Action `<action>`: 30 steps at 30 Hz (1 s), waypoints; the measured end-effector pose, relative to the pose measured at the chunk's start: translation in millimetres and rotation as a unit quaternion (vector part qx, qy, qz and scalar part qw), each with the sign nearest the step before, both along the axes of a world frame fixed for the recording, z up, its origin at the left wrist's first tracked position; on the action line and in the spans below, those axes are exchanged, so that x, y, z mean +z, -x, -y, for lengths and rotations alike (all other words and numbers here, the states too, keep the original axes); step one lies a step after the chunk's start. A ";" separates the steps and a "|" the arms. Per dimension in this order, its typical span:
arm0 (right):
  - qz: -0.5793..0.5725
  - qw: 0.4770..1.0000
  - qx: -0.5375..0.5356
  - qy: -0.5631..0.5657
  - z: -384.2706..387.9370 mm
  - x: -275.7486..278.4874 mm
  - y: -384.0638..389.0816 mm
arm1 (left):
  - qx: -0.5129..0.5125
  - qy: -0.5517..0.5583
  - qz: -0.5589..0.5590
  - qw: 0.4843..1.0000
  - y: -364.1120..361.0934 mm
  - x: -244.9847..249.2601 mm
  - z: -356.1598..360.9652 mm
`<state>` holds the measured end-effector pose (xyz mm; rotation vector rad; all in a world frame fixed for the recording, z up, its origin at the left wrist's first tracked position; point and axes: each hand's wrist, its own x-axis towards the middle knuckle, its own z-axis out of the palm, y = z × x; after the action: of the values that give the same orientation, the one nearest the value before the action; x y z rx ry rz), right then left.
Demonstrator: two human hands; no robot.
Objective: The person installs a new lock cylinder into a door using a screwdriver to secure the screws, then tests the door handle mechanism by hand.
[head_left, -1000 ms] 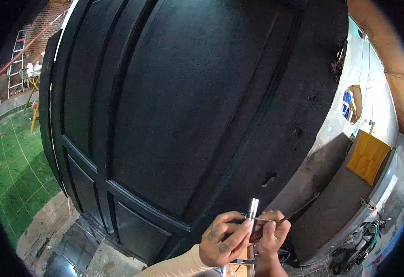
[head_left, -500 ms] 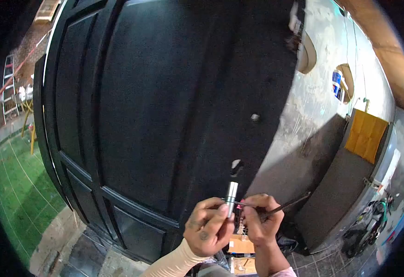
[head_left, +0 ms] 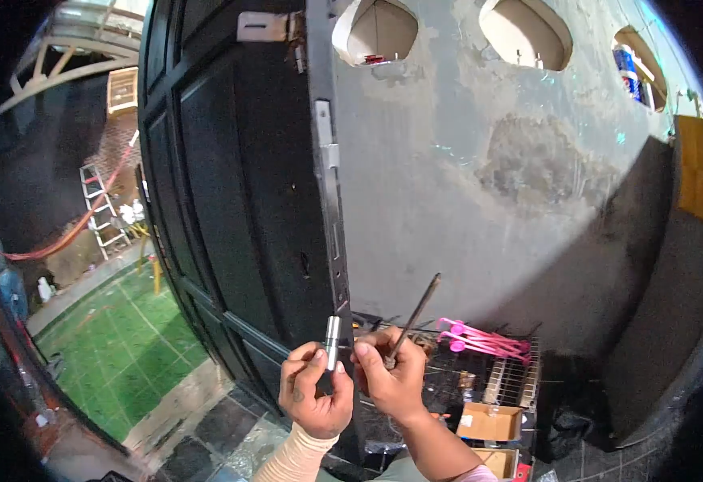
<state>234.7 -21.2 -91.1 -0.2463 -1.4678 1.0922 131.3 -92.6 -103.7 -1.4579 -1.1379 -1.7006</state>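
Observation:
My left hand (head_left: 313, 395) pinches a shiny metal lock cylinder (head_left: 333, 341) upright between thumb and fingers. Close beside it, my right hand (head_left: 394, 379) is closed around a screwdriver (head_left: 420, 312), whose dark shaft points up and to the right. The right fingertips are pinched together near the cylinder's side; I cannot tell whether they also grip a small piece. Just beyond the hands stands a black panelled door (head_left: 243, 161), edge toward me. A long metal lock faceplate (head_left: 332, 213) runs down that edge, and a hole shows in the door's face.
Behind the door is a grey plastered wall (head_left: 448, 201) with rounded niches. Below it, a wire rack holds pink hooked items (head_left: 488, 341), with cardboard boxes (head_left: 488, 422) nearby. A dark grey panel (head_left: 657, 321) stands at right. Green flooring (head_left: 142, 345) and a ladder (head_left: 102, 210) lie to the left.
My view has swung right and the door now appears edge-on, showing its lock faceplate. Both hands still hold the cylinder and screwdriver; the screwdriver's shaft now points more steeply upward.

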 end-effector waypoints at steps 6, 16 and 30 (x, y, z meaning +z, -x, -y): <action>-0.017 0.991 -0.024 -0.129 -10.4 -14.0 -3.1 | 0.065 0.001 0.098 0.993 -7.2 -25.1 1.2; -0.122 0.918 0.286 0.244 -70.8 -80.8 -7.4 | -0.040 0.000 0.303 0.952 4.6 -35.0 8.9; -0.145 0.879 0.307 0.335 -108.7 -125.6 -41.9 | 0.041 0.012 0.315 0.948 -7.8 -24.6 11.3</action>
<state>276.5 87.5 -216.7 -0.0809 -0.8533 2.0541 139.0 -103.9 -128.2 -0.8682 -1.5172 -2.1683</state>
